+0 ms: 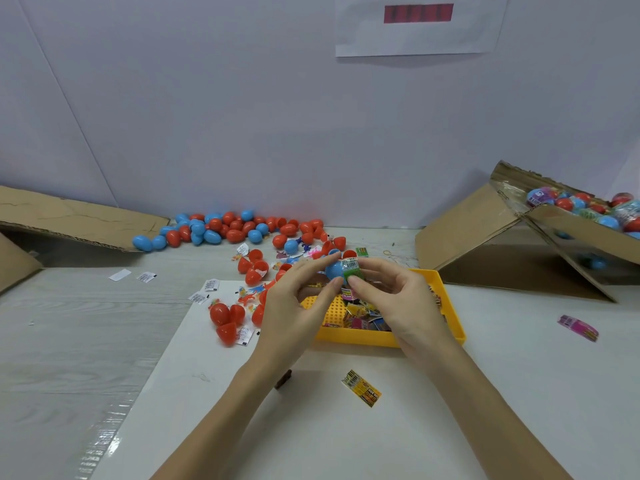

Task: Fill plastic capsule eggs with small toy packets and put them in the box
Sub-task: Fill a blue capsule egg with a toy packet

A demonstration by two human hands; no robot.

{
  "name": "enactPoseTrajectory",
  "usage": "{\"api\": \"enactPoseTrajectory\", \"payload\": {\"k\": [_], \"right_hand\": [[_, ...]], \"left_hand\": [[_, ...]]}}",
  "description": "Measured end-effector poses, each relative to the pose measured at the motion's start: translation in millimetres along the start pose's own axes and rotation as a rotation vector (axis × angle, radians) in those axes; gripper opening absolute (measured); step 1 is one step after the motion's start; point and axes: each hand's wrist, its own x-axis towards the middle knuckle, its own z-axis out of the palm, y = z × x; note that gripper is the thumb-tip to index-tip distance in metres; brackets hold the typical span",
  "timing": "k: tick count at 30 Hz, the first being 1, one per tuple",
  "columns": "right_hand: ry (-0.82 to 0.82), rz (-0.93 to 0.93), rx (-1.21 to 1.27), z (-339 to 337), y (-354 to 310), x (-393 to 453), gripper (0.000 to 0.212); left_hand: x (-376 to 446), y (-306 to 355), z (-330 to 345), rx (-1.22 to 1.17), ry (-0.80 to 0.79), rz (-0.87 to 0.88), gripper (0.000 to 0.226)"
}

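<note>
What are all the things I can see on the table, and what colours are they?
Capsule eggs and halves: many, red and blue, heaped at the back of the table by the wall.
Red halves: a few, red, left of the tray.
Tray: one, yellow, centre, holding colourful toy packets.
Loose packets: one yellow near the front, one pink at right.
White slips: several, white, left of centre.
Box: one, brown cardboard, right, with wrapped eggs inside.
Cardboard flap: one, brown, far left.
Paper sheet: one, white with a red strip, on the wall.
Left hand and right hand: together holding a blue capsule half and a green packet.
</note>
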Motion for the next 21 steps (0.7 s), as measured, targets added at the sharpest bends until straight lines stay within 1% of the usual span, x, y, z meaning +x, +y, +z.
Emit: {"api": "enactPoseTrajectory", "payload": {"k": [2, 4, 7, 9, 12, 16, 21], "right_hand": [[-0.016, 0.049, 0.100, 0, 0, -1, 0.025], [-0.056, 0.115, 0.234, 1, -2, -1, 0.026], [-0.121, 0.255, 0.500, 4, -5, 0, 0.040], [-0.158, 0.321, 0.598, 5, -5, 1, 0.044], [-0.183, 0.379, 0.656, 5, -6, 1, 0.046], [-0.197, 0.396, 0.673, 4, -8, 1, 0.050], [-0.194, 0.403, 0.667, 3, -11, 0, 0.047]], "left_hand": [[0, -2, 0, 0.130, -0.039, 0.104, 0.048], [0, -4, -1, 0.225, -0.016, 0.177, 0.051], [2, -3, -4, 0.305, 0.042, 0.264, 0.053], [3, -2, -5, 0.299, 0.027, 0.292, 0.054], [0, -2, -3, 0.289, -0.022, 0.307, 0.058], [0, -5, -4, 0.299, -0.008, 0.265, 0.057], [2, -8, -5, 0.325, -0.014, 0.357, 0.048]]}}
